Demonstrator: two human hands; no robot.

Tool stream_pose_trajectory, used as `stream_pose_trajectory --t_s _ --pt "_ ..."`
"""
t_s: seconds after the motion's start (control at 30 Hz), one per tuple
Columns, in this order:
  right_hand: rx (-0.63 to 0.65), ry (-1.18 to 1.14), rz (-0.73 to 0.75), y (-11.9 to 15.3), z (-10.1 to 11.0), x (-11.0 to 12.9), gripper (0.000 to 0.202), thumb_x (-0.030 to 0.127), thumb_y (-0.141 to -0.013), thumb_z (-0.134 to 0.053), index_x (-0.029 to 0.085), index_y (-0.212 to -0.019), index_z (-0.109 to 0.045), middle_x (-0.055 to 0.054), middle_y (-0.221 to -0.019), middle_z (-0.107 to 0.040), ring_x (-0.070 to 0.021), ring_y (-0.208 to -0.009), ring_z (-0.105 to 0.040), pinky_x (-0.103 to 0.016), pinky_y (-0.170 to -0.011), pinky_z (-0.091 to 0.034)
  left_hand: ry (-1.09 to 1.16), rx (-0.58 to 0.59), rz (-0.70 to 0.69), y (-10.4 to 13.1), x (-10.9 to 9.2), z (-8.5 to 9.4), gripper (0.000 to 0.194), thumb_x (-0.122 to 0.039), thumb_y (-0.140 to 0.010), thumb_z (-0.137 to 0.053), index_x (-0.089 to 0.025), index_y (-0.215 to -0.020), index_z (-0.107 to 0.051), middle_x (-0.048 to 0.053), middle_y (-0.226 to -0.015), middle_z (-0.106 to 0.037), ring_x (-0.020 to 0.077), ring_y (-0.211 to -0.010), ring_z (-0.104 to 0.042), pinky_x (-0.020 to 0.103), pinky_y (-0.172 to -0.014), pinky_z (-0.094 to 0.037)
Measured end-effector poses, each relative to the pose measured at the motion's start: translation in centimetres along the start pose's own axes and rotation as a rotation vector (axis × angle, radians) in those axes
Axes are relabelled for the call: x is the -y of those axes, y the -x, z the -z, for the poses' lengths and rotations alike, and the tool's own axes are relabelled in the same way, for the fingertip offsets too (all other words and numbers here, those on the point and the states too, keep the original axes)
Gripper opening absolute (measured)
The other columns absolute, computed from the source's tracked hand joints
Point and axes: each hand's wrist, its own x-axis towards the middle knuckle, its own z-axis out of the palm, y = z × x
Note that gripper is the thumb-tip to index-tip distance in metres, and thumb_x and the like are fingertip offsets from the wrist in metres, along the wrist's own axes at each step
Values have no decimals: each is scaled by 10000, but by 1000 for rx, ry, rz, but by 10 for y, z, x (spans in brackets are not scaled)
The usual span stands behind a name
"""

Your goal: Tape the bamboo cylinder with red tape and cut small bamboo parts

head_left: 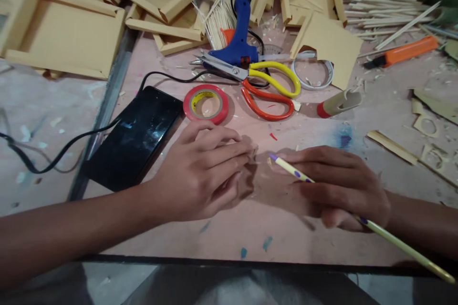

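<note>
My right hand (343, 183) is closed around a thin pale yellow-green stick (400, 243), which slants from a purple tip near my fingertips down to the lower right. Purple spots mark its upper part. To the left, my left hand (203, 171) rests just above the table with its fingers loosely bent and a little apart; nothing shows clearly in it, though its fingertips are partly blurred. Beyond that hand lie a red tape roll (221, 109) and scissors (234, 71) with one yellow and one red handle. A black phone (134, 136) is beside my left wrist.
A blue glue gun (239, 33) with a black cord lies behind the scissors. Cardboard trays (78, 33) are piled at the back left. At right are an orange cutter (411, 51), a cardboard tube (339, 103), wooden sticks (386, 9) and scraps. The table's dark edge runs in front.
</note>
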Motion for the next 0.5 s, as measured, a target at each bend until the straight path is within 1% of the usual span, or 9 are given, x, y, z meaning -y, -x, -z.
stream_pose_trajectory --t_s 0.07,0.17,0.3,0.43,0.5 --pt "40 32 31 -3 -1 2 419 383 -1185 -405 159 -1020 -718 -160 -1158 -852 -317 -1375 -730 -475 -1058 -637 -9 6 -7 1 0 0 309 -227 -1026 -588 -212 -1315 -698 22 -1364 -817 282 -1252 -722 541 -1080 -451" --pt "59 83 33 -2 -6 1 365 343 -1161 -438 175 -994 -715 -142 -1177 -855 -319 -1375 -727 -489 -1085 -601 -12 46 -27 3 0 0 364 -237 -1040 -559 -207 -1382 -682 27 -1408 -798 288 -1291 -709 552 -1093 -442" --pt "70 138 -1 0 -8 -4 265 296 -1118 -503 164 -1080 -729 -153 -1245 -844 -330 -1407 -701 -512 -1113 -575 -34 93 -58 4 1 2 380 -234 -1054 -539 -174 -1402 -679 46 -1446 -776 288 -1311 -693 539 -1108 -430" --pt "47 159 -45 -1 -6 -7 201 245 -1062 -604 149 -1198 -716 -162 -1262 -837 -329 -1451 -672 -513 -1127 -576 0 161 -112 0 -1 4 324 -220 -1063 -560 -126 -1335 -709 75 -1444 -773 283 -1340 -667 498 -1100 -420" --pt "24 155 -68 -2 -5 -7 195 210 -1028 -624 150 -1189 -713 -171 -1272 -829 -335 -1438 -679 -512 -1108 -583 18 205 -129 -2 -4 4 338 -224 -1080 -563 -89 -1362 -694 104 -1469 -755 288 -1375 -645 487 -1105 -418"
